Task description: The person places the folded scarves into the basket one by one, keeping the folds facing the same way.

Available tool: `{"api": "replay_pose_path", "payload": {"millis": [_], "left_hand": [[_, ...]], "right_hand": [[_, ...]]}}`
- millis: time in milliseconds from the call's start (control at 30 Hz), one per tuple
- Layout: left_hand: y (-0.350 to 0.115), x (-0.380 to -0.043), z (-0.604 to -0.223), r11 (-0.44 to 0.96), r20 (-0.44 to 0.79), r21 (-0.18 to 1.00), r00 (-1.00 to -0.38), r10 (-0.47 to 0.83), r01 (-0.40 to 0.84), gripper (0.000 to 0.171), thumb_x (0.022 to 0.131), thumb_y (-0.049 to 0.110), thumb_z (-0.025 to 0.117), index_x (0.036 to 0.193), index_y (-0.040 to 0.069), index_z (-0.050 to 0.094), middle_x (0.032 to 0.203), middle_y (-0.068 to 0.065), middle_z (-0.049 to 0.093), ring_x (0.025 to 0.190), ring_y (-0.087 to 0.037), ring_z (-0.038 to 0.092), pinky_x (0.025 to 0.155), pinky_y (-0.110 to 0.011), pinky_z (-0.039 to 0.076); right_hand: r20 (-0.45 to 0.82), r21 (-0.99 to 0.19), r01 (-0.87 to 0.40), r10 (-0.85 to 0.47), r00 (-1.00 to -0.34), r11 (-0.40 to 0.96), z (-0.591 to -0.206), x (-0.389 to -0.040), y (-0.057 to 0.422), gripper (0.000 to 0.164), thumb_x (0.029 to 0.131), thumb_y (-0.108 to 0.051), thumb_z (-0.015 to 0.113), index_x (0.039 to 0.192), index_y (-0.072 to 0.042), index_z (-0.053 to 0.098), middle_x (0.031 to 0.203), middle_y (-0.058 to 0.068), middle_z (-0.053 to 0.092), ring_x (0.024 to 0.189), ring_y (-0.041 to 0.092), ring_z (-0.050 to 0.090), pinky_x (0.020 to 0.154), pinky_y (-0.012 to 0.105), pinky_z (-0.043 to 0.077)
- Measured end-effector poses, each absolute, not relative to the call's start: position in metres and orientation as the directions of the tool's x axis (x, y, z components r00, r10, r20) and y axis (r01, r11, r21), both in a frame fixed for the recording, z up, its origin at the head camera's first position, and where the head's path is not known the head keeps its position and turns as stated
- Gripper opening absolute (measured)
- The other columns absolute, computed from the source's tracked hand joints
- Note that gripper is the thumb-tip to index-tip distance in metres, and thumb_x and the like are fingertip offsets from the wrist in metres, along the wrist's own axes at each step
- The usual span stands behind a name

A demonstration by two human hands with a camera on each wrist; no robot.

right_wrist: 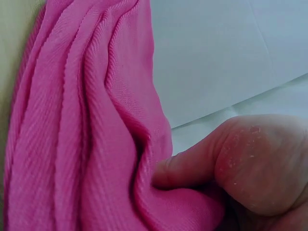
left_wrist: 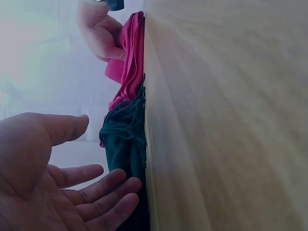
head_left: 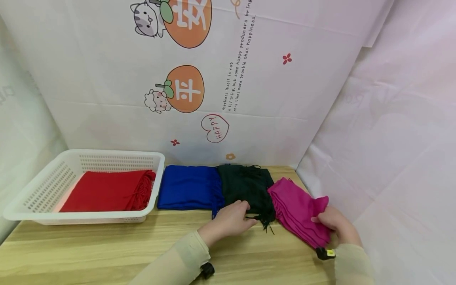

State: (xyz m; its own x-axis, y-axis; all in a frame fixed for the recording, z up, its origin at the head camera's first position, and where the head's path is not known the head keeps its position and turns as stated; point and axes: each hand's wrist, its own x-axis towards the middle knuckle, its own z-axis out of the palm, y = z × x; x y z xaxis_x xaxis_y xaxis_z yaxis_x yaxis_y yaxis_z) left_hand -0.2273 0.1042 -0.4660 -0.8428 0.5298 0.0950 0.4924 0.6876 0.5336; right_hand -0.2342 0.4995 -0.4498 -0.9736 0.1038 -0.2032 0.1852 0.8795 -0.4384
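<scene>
Our right hand (head_left: 336,223) pinches the pink scarf (head_left: 297,209); our left hand (head_left: 228,220), fingers spread, is by the green scarf (head_left: 244,184), whether touching we cannot tell.

Small sheeted-in set-up, three sides of a wood-grain table (head_left: 89,253) closed off — home, lab or shop, can't tell. White printed sheet (head_left: 274,103) behind the table, with cartoon fruit (head_left: 187,89), English slogan text (head_left: 233,85) and a HAPPY heart (head_left: 215,128); plainer pale sheets (head_left: 402,138) left and right of the table.
</scene>
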Motion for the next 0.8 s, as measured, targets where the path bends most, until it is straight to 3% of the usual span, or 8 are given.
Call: {"api": "replay_pose_path", "payload": {"millis": [200,333,567,800], "left_hand": [[0.103,-0.228,-0.465,0.684,0.096,0.534,-0.839,0.535,0.497,0.048,0.097,0.051,0.066,0.127,0.014,0.064,0.114,0.002,0.064,0.088,-0.011,0.060,0.073,-0.032,0.052],[0.103,-0.228,-0.464,0.684,0.093,0.534,-0.839,0.537,0.497,0.047,0.097,0.050,0.066,0.127,0.013,0.063,0.113,0.001,0.064,0.091,-0.013,0.061,0.075,-0.032,0.052],[0.103,-0.227,-0.463,0.684,0.088,0.532,-0.836,0.542,0.499,0.048,0.097,0.051,0.065,0.127,0.013,0.063,0.114,0.001,0.064,0.092,-0.013,0.061,0.076,-0.032,0.053],[0.102,-0.228,-0.464,0.682,0.086,0.534,-0.834,0.544,0.500,0.048,0.097,0.051,0.066,0.126,0.013,0.064,0.114,0.000,0.064,0.091,-0.013,0.062,0.075,-0.032,0.053]], "right_hand": [[-0.209,-0.437,0.199,0.116,-0.971,0.877,-0.452,-0.237,0.500,0.067,0.097,-0.040,0.067,0.117,0.023,0.054,0.107,0.033,0.061,0.100,0.041,0.060,0.091,0.053,0.050],[-0.202,-0.407,0.209,0.135,-0.970,0.889,-0.454,-0.239,0.502,0.070,0.098,-0.043,0.065,0.117,0.023,0.054,0.107,0.035,0.061,0.100,0.042,0.061,0.092,0.055,0.049],[-0.194,-0.452,0.204,0.128,-0.973,0.869,-0.454,-0.235,0.500,0.054,0.092,-0.033,0.073,0.109,0.017,0.059,0.097,0.022,0.063,0.089,0.031,0.059,0.080,0.041,0.051],[-0.285,-0.603,0.213,0.041,-0.958,0.769,-0.452,-0.230,0.489,0.036,0.086,-0.023,0.081,0.099,0.005,0.061,0.084,0.009,0.062,0.075,0.019,0.060,0.068,0.032,0.050]]}}
